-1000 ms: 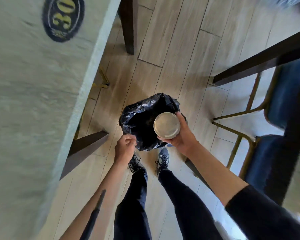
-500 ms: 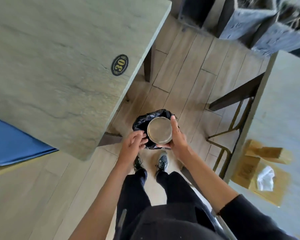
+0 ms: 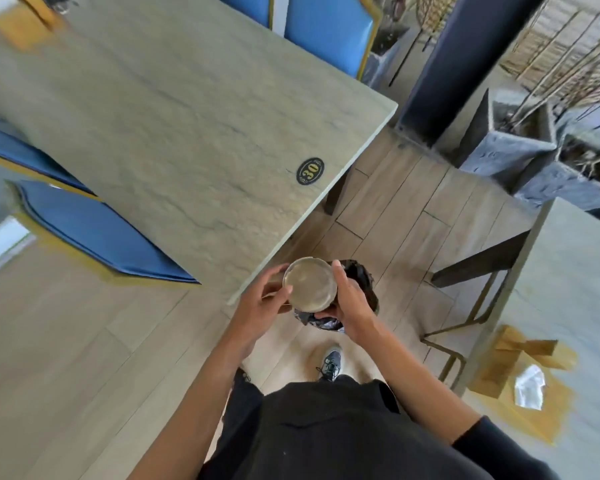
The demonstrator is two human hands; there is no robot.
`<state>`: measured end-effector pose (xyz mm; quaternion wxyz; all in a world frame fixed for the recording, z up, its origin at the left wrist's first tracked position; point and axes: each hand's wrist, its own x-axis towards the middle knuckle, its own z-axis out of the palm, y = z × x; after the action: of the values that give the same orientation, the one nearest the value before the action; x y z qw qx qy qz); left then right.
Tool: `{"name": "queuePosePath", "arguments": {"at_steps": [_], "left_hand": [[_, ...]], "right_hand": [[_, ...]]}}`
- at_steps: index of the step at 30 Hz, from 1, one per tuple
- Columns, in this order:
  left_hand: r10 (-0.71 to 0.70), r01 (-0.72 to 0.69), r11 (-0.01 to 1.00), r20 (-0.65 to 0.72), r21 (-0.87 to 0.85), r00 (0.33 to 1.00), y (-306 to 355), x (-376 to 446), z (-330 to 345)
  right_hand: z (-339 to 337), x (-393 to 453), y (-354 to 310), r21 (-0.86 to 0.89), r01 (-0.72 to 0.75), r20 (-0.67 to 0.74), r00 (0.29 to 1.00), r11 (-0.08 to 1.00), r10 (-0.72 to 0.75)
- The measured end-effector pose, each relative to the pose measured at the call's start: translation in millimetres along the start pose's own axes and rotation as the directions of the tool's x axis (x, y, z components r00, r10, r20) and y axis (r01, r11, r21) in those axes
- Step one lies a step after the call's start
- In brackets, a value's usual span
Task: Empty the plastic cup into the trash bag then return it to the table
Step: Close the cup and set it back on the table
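Your left hand (image 3: 257, 303) has moved onto the plastic cup (image 3: 309, 285); both hands' fingers wrap it, right hand (image 3: 352, 306) at three o'clock, above the trash bag (image 3: 361, 282).

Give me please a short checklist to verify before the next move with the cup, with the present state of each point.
1. Right hand grips the cup: ok, fingers wrap its right side.
2. Left hand supports the cup: ok, fingers touch its left side.
3. Cup is over the trash bag: ok, the black bag shows just below and to the right of it.
4. Bag mouth is open: cannot tell, the cup and hands hide it.
5. Cup has been emptied: cannot tell, its top looks closed and the inside is hidden.
6. Free place on the table for the return: ok, the surface near the number 30 sticker is bare.
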<state>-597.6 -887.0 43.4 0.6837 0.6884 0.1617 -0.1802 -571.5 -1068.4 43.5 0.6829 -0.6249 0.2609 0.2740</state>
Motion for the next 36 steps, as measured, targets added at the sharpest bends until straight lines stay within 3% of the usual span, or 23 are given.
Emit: {"name": "queuePosePath", "arguments": {"at_steps": [11, 17, 27, 36], "left_hand": [[0.04, -0.042, 0.998, -0.038, -0.049, 0.998, 7, -37, -157], [0.019, -0.019, 1.0, 0.002, -0.02, 1.0, 17, -34, -223], [0.007, -0.02, 0.991, -0.104, -0.131, 0.995, 44, 9, -273], [-0.011, 0.012, 1.0, -0.096, 0.017, 0.995, 79, 80, -331]], "right_hand": [[134, -17, 4, -0.164, 0.263, 0.108, 0.963, 0.951, -0.248], [194, -18, 7, -0.15, 0.31, 0.042, 0.951, 0.939, -0.308], [222, 23, -19, -0.241, 0.344, -0.045, 0.93, 0.907, -0.365], [275, 92, -40, -0.272, 0.363, -0.045, 0.92, 0.891, -0.389]]}}
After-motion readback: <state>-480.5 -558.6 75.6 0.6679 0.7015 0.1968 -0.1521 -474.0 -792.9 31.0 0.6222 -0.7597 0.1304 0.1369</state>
